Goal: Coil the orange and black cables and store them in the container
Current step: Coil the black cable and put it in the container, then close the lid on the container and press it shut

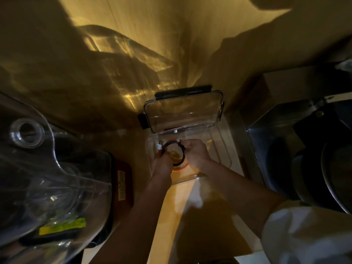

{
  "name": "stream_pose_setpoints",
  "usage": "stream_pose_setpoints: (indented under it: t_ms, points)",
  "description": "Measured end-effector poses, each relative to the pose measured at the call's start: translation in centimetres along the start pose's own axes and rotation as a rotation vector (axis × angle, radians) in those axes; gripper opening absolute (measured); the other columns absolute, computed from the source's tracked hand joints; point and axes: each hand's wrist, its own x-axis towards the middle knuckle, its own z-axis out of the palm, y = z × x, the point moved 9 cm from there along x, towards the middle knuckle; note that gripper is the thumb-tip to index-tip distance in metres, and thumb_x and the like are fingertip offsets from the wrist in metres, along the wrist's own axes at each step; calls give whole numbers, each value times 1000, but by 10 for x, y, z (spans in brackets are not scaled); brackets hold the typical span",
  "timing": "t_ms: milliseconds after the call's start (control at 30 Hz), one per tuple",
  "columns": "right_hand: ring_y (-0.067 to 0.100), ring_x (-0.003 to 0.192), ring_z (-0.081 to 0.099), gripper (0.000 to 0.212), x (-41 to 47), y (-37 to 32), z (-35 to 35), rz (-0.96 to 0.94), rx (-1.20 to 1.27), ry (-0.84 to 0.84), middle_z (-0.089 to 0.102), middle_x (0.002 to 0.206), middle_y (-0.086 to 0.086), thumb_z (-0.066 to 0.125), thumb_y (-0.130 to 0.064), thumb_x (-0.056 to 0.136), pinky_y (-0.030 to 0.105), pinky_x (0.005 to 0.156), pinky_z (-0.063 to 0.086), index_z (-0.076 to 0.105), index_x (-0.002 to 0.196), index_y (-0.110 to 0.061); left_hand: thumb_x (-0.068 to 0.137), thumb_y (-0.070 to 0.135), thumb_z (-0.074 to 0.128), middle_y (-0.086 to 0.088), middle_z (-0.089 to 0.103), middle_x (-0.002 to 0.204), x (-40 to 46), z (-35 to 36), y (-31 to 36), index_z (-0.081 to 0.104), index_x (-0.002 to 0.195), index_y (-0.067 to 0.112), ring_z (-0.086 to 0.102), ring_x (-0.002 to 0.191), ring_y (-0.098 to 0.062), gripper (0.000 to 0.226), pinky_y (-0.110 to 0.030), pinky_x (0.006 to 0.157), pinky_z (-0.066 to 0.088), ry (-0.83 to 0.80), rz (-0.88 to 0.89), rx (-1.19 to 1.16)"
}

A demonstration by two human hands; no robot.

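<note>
A coiled black cable point(182, 151) with white plug ends is held over the open clear plastic container point(224, 149) in the middle of the view. My left hand point(162, 162) grips the coil's left side and my right hand point(196, 152) pinches its right side. Under the coil, inside the container, a bit of the orange cable point(179, 169) shows as a curved arc; the rest is hidden by my hands. The container's clear lid point(182, 109), with black latches, stands open against the wall behind it.
The scene is dim with warm light on the wall. A large clear plastic vessel point(47, 178) with a yellow label stands at the left, a dark red flat object point(122, 181) beside it. Dark pans sit in a metal sink point(314, 159) at the right.
</note>
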Motion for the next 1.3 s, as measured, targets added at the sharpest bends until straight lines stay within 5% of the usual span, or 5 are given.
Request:
stream_pose_setpoints:
  t_ms: [467,700,933,1100,1300]
  points:
    - [25,103,67,36,9,24,-4,-10,29,135,73,107,14,75,6,67,41,97,53,73,101,-5,93,14,47,-12,68,121,4,-4,-9,63,125,16,61,112,-29,37,-47,102,48,-45,-20,-84]
    - [12,82,63,19,-30,-25,-29,-226,-62,188,71,89,4,64,7,79,13,74,46,72,91,-5,91,10,52,-6,64,93,-23,-16,21,66,109,9,58,90,-26,23,-31,76,42,49,174,50]
    - [13,80,63,22,-47,-73,-114,-356,60,438,67,84,-4,60,0,85,18,70,47,68,92,-19,85,21,57,-8,70,96,-24,-35,90,64,90,25,65,93,-29,9,-49,86,55,148,502,51]
    - [9,78,56,21,-28,-59,-149,-242,150,563,61,91,-2,60,-4,87,-4,59,37,61,103,-18,83,21,59,-4,67,99,-10,-45,109,60,95,30,64,93,-27,15,-44,88,54,212,468,-57]
    - [18,98,62,35,21,-50,-144,-112,58,360,66,108,1,61,-10,83,22,76,45,61,118,-14,80,47,55,-12,62,124,45,-24,97,51,129,30,61,111,-30,51,-51,101,48,62,331,-44]
